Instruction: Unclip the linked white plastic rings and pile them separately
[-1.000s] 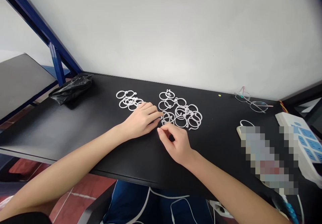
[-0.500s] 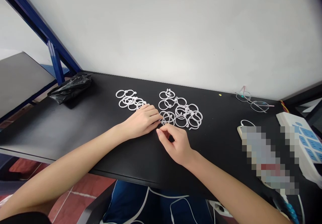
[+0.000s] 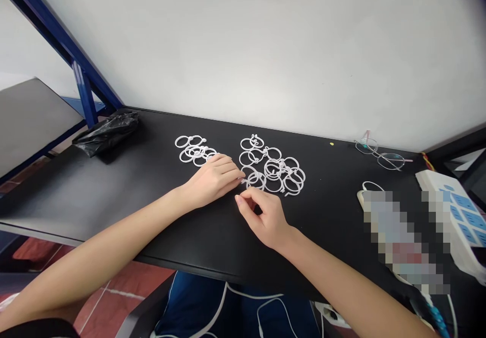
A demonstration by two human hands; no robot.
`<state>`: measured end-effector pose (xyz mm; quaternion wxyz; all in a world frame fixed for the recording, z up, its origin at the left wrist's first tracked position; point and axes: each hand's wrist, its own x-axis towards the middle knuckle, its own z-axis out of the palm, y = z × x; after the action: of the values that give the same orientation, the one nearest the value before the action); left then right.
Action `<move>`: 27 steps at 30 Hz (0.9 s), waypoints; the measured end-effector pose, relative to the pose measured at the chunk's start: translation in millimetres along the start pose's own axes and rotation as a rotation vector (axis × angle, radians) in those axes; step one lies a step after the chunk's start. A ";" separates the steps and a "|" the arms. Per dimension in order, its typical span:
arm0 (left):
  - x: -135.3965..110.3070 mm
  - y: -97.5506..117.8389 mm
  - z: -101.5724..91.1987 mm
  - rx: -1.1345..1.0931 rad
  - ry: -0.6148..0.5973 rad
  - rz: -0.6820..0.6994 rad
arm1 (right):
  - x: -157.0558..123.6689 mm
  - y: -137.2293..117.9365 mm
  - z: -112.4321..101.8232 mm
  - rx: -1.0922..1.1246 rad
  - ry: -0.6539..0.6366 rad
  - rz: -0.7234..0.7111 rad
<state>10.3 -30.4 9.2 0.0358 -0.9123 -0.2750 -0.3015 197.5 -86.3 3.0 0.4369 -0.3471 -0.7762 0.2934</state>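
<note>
White curtain rings with small eyelets lie in two groups on the black table (image 3: 159,241). In front of the left group of rings (image 3: 197,149), my left hand (image 3: 216,180) reaches to the right, partly covering it. Its fingertips close at the near edge of a white curtain ring (image 3: 249,166) belonging to the right group of rings (image 3: 281,164). Just below that group, my right hand (image 3: 264,215) is curled, thumb and index finger pinched together. What the pinch holds, if anything, is hidden.
A crumpled black plastic bag (image 3: 108,133) lies at the far left. Eyeglasses (image 3: 391,161), a blurred-out phone (image 3: 402,241) with a cable, and a white power strip (image 3: 461,216) sit on the right. A white wall (image 3: 243,49) rises behind the table.
The curtain ring at my left fingertips has shifted slightly away from me. My left hand has moved a little, while my right hand keeps nearly the same place and pinch.
</note>
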 end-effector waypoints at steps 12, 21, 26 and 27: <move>3.2 -0.4 -4.9 0.062 0.180 -0.038 | 0.1 -0.8 -1.1 -0.004 -0.030 0.011; 3.3 1.6 -7.2 0.093 0.269 0.008 | 2.2 1.3 -2.1 0.002 0.103 0.044; 3.2 2.4 -7.4 0.085 0.265 -0.002 | 1.7 1.4 -2.4 -0.016 0.109 0.038; 3.2 2.5 -7.5 0.088 0.264 -0.006 | 1.5 1.4 -2.4 -0.015 0.107 0.037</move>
<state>9.8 -32.7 17.4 0.1108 -0.8614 -0.2833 -0.4067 199.4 -84.0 3.7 0.4697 -0.3800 -0.7473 0.2766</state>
